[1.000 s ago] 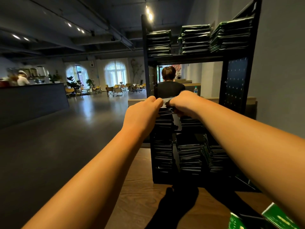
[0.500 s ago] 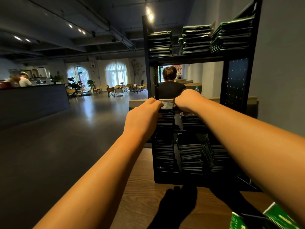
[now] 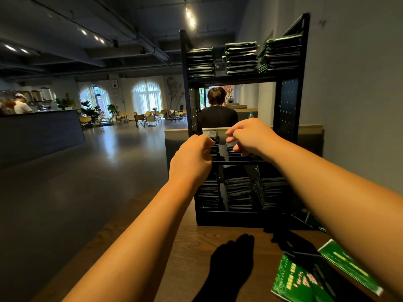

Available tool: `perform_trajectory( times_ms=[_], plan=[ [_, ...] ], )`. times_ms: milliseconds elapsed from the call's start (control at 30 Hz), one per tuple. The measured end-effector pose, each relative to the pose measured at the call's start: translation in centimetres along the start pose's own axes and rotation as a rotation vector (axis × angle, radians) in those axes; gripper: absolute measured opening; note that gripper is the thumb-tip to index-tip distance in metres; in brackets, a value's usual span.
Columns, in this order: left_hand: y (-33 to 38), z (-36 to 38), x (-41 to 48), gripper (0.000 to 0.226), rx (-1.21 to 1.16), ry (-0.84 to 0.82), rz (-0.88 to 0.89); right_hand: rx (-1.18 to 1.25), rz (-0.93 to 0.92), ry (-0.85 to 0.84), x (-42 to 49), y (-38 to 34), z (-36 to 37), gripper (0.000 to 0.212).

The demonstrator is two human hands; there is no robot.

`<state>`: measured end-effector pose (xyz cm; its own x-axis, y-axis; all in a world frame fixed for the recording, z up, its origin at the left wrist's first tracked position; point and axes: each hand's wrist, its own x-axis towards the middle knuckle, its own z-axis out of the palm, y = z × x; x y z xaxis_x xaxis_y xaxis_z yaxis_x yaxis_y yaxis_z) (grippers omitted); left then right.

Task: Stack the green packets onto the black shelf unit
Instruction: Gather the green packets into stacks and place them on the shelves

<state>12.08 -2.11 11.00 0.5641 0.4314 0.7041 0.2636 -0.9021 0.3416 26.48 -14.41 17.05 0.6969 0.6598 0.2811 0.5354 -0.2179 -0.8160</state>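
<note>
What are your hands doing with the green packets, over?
Left hand and right hand curled at middle-shelf stacks, grip unclear. Loose green packets lie on table. Nothing blocking black shelf unit.

The shelf unit (image 3: 233, 78) is showing matte black, its side panels (image 3: 287, 110) carrying a grid of small pale dots. The stacked packets (image 3: 241, 58) are looking dark green, nearly black, with brighter green edges. The table (image 3: 196, 247) is showing brown wood grain. The loose packets (image 3: 290, 280) on it are glowing bright green with pale yellowish print.
</note>
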Motion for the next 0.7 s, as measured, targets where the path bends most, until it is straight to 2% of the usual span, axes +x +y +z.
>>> perform_trajectory(
  times_ms=[100,233,333,433,500,533,600,700],
  plan=[
    [1.3,1.4,-2.0,0.030,-0.112,-0.090,-0.034,-0.019,-0.036,0.010,-3.1,1.4,-0.8,0.030],
    [3.0,3.7,-4.7,0.032,-0.215,-0.207,-0.051,-0.012,0.003,0.013,-7.0,3.9,-2.0,0.030],
    [4.0,5.8,-6.2,0.032,-0.241,-0.318,-0.071,0.084,0.064,0.019,-9.6,6.3,-3.0,0.029],
    [5.4,8.8,-8.0,0.029,-0.211,-0.478,-0.106,0.158,0.157,0.053,-12.1,10.1,-3.8,0.030],
    [6.7,10.8,-9.6,0.031,-0.166,-0.648,-0.121,0.165,0.223,0.084,-13.3,13.1,-4.4,0.031],
    [7.1,11.6,-10.4,0.039,-0.142,-0.730,-0.131,0.161,0.254,0.088,-13.6,14.4,-4.4,0.032],
    [8.6,13.2,-12.2,0.077,-0.048,-0.876,-0.114,0.115,0.324,0.104,-14.6,17.6,-5.1,0.033],
    [10.8,14.9,-15.0,0.120,0.150,-0.976,-0.114,0.029,0.407,0.155,-15.8,22.2,-5.5,0.033]
  ],
)
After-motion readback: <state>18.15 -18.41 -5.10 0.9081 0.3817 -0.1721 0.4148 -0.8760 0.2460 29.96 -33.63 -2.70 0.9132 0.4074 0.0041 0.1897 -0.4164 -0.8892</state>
